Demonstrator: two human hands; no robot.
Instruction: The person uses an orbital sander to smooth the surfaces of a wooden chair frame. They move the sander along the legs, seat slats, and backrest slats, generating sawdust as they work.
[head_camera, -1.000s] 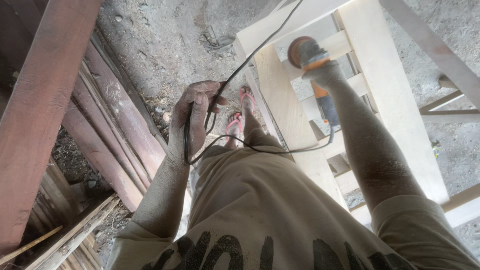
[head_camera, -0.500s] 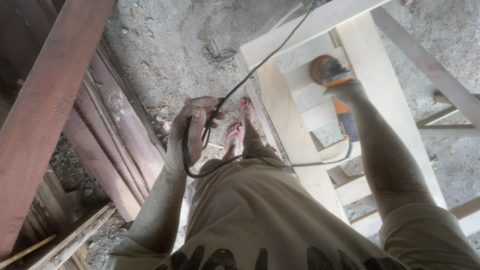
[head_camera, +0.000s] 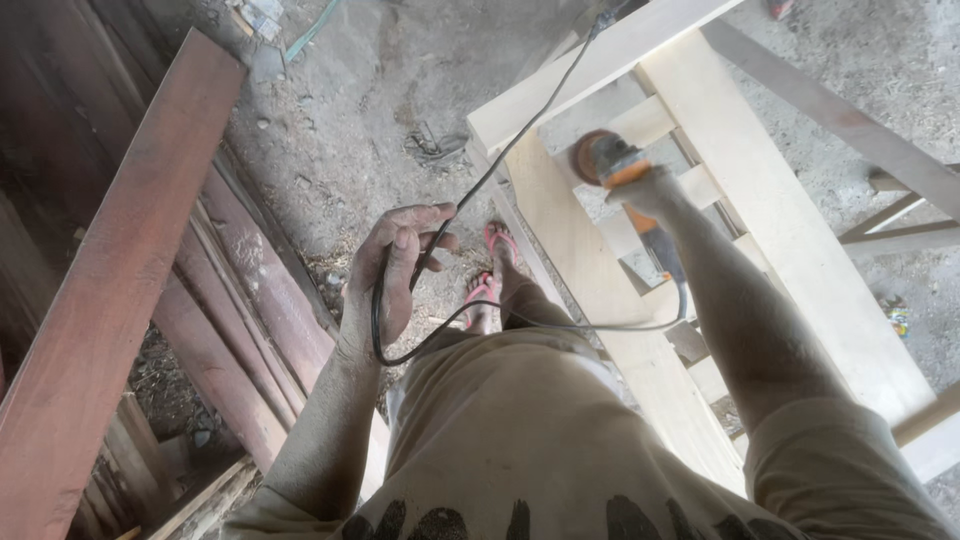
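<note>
Two dusty hands are busy: the right hand (head_camera: 645, 190) has its fingers closed on the orange sander (head_camera: 610, 160), pressed on the pale wood frame (head_camera: 790, 230) ahead, while the left hand (head_camera: 395, 265) grips the black cord (head_camera: 480, 190) off to the left.

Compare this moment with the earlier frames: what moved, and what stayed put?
The right hand swept the orange sander across the pale wooden frame, right along the slats and then back left. Nothing was picked up or released: the left hand still holds the black cord looped clear.
</note>
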